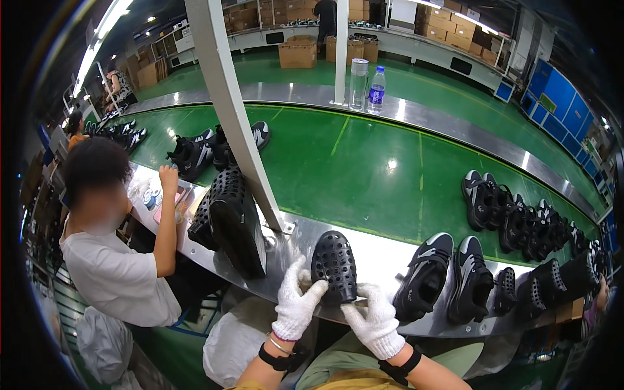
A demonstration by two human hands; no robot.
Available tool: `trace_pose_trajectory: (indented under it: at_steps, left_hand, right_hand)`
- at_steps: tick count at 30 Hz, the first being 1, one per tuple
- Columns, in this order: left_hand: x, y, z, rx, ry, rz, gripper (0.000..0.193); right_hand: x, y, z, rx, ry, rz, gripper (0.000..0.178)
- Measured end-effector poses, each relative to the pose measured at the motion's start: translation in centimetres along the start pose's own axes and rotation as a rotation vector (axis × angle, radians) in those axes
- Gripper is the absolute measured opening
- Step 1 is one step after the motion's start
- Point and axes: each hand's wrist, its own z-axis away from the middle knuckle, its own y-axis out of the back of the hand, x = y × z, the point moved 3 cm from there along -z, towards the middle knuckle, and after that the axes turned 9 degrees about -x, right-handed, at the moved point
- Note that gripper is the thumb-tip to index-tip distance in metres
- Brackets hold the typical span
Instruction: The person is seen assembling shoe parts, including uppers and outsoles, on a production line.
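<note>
In front of me, at the edge of the metal bench, is a black shoe-shaped piece (pixel 334 265) studded with round holes, its rounded end pointing away. My left hand (pixel 298 304), in a white knit glove, grips its left side with the thumb near the lower edge. With fingers closed, my gloved right hand (pixel 376 322) holds the lower right edge. Just right of it lie two black-and-grey sports shoes (pixel 422 276) (pixel 471 279). To the left, a tall black footwear piece (pixel 237 237) stands beside another holed piece (pixel 203 221).
A white post (pixel 234 97) rises from the bench at left. Beyond runs a green conveyor belt (pixel 344 169) carrying shoes (pixel 520 218). A water bottle (pixel 377 91) and a clear flask (pixel 358 84) stand on its far rail. A co-worker in a white shirt (pixel 120 279) sits left.
</note>
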Motion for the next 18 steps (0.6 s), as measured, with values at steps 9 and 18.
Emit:
trace_pose_trajectory:
  at_steps: [9, 18]
  left_hand:
    - [1.6, 0.2, -0.1, 0.08, -0.132, -0.496, 0.035]
    - [9.3, 6.6, 0.2, 0.844, -0.449, -1.005, 0.113]
  right_hand:
    - [-2.2, -0.1, -2.6, -0.151, 0.103, 0.324, 0.078]
    - [-3.6, -3.7, -6.8, -0.19, 0.079, 0.367, 0.067]
